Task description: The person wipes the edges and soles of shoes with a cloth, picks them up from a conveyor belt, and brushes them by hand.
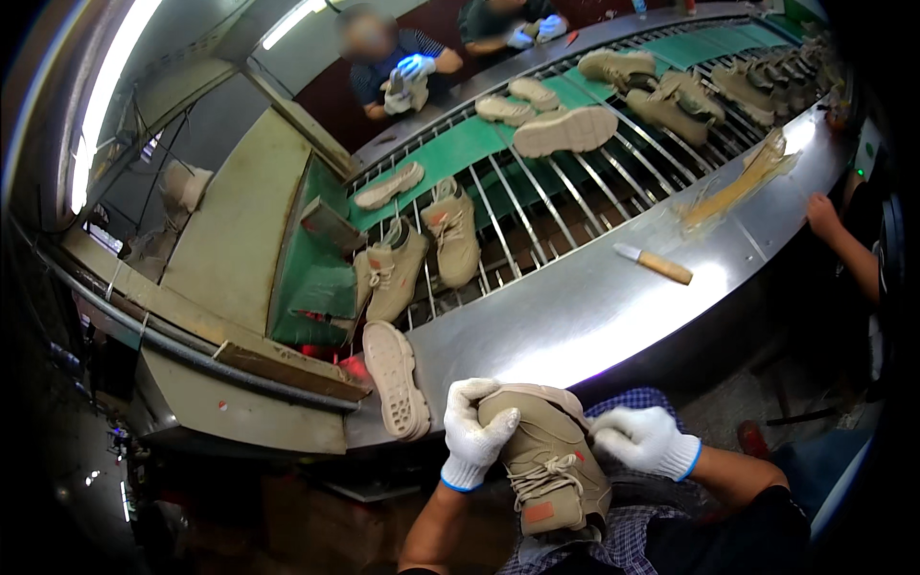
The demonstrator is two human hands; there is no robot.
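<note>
A tan lace-up shoe [544, 431] is held toe-forward in front of my body, with a cream sole [565, 398] along its toe and side. Its laces are tied loosely. My left hand [477, 433], in a white knit glove, wraps round the toe from the left, thumb on top. My right hand [644, 441], gloved the same way, is closed with curled fingers against the shoe's right side by the sole edge. Whatever those fingers pinch is hidden. A loose cream sole [395, 379] lies on the metal ledge to the left of the shoe.
Beyond the metal ledge [537, 331] runs a roller conveyor with green strips [450, 153], carrying several tan shoes [456, 235] and soles [565, 132]. A wooden-handled knife [654, 264] and dried glue [733, 192] are on the ledge. Two people work across; another person's arm [843, 235] is at right.
</note>
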